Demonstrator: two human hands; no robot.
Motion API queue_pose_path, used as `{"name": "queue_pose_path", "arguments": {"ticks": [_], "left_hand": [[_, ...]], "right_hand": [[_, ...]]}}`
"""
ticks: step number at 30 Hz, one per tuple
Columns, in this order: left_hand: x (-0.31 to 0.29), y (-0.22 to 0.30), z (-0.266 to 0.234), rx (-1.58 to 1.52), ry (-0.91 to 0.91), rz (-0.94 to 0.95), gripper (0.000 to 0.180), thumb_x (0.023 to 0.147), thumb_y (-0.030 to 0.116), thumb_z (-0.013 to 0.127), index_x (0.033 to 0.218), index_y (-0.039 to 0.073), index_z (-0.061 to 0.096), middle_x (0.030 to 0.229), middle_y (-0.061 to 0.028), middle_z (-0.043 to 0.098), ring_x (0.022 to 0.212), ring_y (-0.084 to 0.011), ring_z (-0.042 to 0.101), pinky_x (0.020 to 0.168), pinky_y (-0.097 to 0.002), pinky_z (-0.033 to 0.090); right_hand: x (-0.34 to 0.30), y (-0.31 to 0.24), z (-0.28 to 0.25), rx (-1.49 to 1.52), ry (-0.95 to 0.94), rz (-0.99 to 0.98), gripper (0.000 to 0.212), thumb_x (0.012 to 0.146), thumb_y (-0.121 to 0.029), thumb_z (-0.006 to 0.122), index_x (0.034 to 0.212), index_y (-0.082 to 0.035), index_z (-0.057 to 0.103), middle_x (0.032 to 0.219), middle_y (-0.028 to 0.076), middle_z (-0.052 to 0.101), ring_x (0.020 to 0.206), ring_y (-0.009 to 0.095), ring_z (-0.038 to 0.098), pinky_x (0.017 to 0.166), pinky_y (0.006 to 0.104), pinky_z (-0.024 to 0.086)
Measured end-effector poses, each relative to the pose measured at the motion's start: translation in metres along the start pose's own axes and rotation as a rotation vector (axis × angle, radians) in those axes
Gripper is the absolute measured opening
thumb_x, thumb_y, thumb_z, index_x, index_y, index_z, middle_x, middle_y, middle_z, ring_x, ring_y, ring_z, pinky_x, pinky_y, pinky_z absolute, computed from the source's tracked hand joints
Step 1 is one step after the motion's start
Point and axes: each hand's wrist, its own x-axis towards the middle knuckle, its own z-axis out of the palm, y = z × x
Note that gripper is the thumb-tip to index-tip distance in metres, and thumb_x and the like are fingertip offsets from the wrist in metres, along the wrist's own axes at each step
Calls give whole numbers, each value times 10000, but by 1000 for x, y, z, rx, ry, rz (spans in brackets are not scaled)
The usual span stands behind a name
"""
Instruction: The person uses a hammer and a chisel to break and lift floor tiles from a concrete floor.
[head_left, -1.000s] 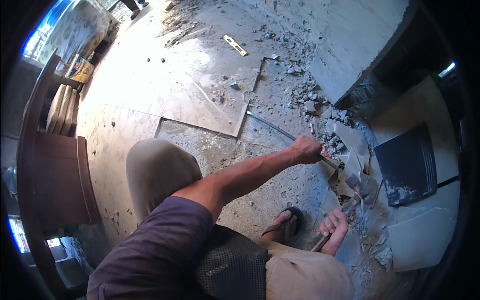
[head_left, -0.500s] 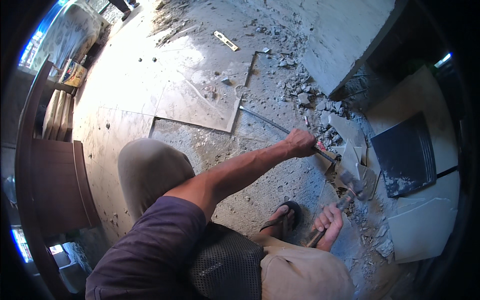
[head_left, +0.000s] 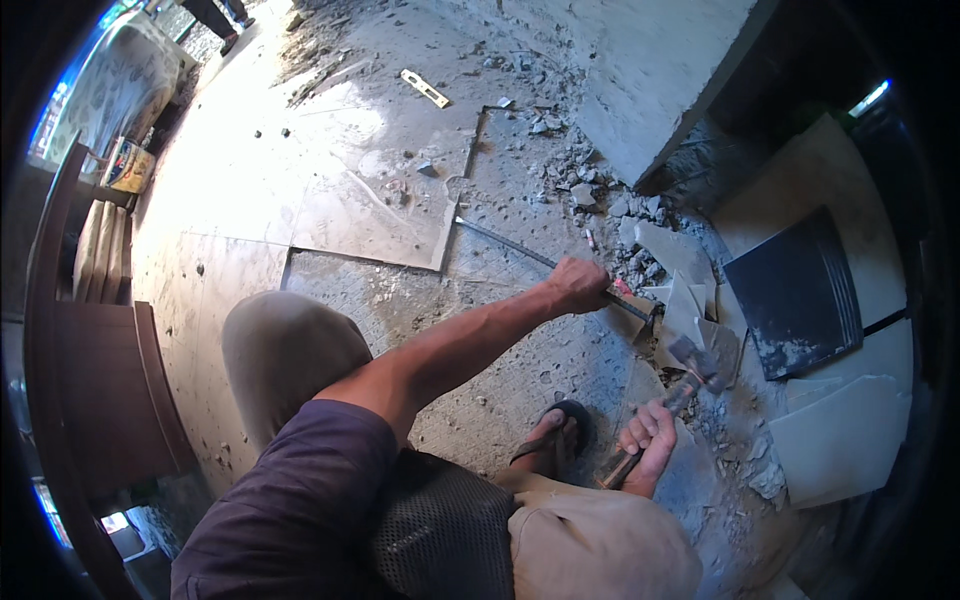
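Note:
My left hand point(head_left: 580, 286) is closed around a long steel chisel bar point(head_left: 505, 243). Its far tip meets the broken edge of a floor tile point(head_left: 400, 220), and its struck end points toward my right side. In my closed right hand point(head_left: 650, 440) is a hammer point(head_left: 680, 392) with a wooden handle. The hammer head, a little blurred, sits just short of the bar's near end, apart from it. Between the tile edge and my sandalled foot point(head_left: 552, 430) lies rough, bare concrete point(head_left: 500, 360).
Rubble point(head_left: 585, 195) and broken tile pieces point(head_left: 680, 310) lie along the wall slab point(head_left: 660, 90). At right, a dark panel point(head_left: 800, 300) rests on large pale tiles point(head_left: 840, 440). A yellow level point(head_left: 425, 88) lies farther off. Brown furniture point(head_left: 110, 380) and a bucket point(head_left: 128, 166) stand left; another person's legs point(head_left: 212, 20) show far back.
The scene has shifted slightly left in the view. The hammer head has come a little closer to the bar's end; the bar's tip stays against the tile edge.

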Motion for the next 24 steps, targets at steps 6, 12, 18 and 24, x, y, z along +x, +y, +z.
{"name": "queue_pose_path", "arguments": {"ticks": [6, 12, 18, 24], "left_hand": [[6, 8, 1, -13, -41, 1, 248, 773, 332, 670, 791, 87, 694, 709, -148, 666, 697, -353, 667, 609, -464, 510], [2, 3, 6, -26, -39, -6, 242, 770, 325, 673, 790, 85, 688, 706, -144, 663, 703, -352, 665, 615, -473, 501], [2, 2, 0, -4, -64, 4, 243, 775, 323, 662, 800, 82, 690, 716, -149, 663, 715, -355, 664, 623, -473, 504], [3, -15, -3, 90, -102, 43, 316, 798, 382, 661, 816, 70, 705, 753, -164, 671, 749, -352, 673, 662, -466, 523]], "right_hand": [[28, 5, 0, 53, 125, -72, 228, 870, -167, 563, 725, -180, 388, 585, -91, 278, 424, 37, 243, 366, 218, 256], [15, -14, -14, 59, -172, 184, 86, 892, -148, 536, 842, -163, 468, 579, -92, 292, 419, 27, 254, 342, 201, 271], [23, -13, -9, 99, 64, -210, 70, 889, -154, 544, 869, -152, 478, 604, -90, 291, 437, 24, 255, 359, 194, 276], [26, 14, 17, 47, -139, 161, 192, 894, -158, 543, 749, -168, 418, 600, -88, 301, 438, 37, 266, 372, 208, 272]]}}
